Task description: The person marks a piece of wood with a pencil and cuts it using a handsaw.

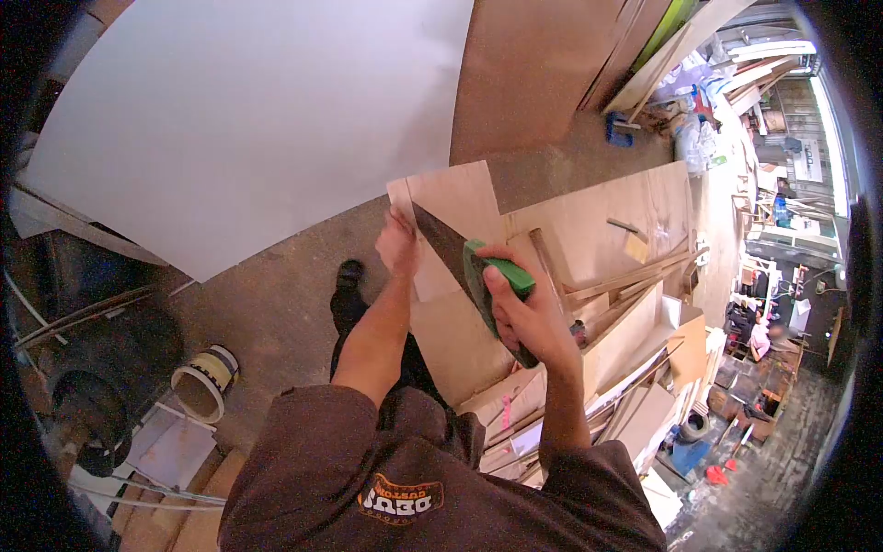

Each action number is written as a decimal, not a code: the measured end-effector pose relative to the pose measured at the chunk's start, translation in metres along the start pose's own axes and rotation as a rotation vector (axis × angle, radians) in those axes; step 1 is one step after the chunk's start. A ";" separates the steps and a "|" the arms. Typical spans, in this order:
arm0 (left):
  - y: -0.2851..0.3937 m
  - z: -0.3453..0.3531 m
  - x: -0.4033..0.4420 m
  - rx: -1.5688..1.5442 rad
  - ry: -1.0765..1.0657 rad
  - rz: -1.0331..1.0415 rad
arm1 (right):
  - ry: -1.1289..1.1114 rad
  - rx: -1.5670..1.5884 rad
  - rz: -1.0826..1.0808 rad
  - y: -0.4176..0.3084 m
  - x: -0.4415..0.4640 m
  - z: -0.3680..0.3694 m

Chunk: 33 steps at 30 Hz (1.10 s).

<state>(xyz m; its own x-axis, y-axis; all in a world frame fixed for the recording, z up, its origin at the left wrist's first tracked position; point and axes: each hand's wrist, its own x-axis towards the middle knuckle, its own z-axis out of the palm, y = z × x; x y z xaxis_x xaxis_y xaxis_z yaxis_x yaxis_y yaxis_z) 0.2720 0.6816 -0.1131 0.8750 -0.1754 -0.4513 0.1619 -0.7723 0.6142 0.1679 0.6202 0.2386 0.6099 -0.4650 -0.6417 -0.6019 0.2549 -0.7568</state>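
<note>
My right hand (531,308) is wrapped round the green handle of a handsaw (441,237). Its dark blade slants up and left across a pale wooden board (467,195), with the tip near the board's left part. At that left edge my left hand (397,244) grips the board, close beside the blade's tip. A thin line runs down the board near my left hand. How deep the teeth sit in the wood, I cannot tell. Below the board lies another light wooden panel (460,336).
A large white sheet (248,110) fills the upper left, beside a brown panel (529,78). Wood strips (630,276) and offcuts are stacked at my right. A bucket (204,385) lies on the floor at left. Another person (760,339) is far off at right.
</note>
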 end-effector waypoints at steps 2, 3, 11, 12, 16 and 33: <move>-0.002 -0.003 0.002 0.005 -0.025 0.014 | -0.001 0.023 -0.008 0.002 0.008 -0.001; 0.002 -0.007 0.000 0.007 -0.017 0.012 | -0.004 0.045 -0.013 0.003 0.017 0.000; 0.023 -0.026 -0.012 0.048 -0.029 0.070 | 0.068 -0.097 -0.045 0.066 0.174 0.045; 0.022 -0.025 -0.011 0.045 -0.028 0.068 | 0.054 -0.104 -0.065 0.066 0.167 0.046; 0.023 -0.024 -0.012 -0.008 -0.068 -0.015 | 0.074 -0.120 -0.106 0.068 0.154 0.048; 0.001 -0.013 -0.011 -0.052 -0.086 0.102 | 0.001 -0.086 -0.093 0.044 0.119 0.015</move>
<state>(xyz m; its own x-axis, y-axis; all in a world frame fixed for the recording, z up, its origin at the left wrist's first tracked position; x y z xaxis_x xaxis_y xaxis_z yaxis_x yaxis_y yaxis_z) 0.2687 0.6904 -0.0995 0.8463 -0.3048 -0.4368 0.0992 -0.7155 0.6916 0.2216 0.5892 0.1274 0.6650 -0.4840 -0.5687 -0.5843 0.1370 -0.7999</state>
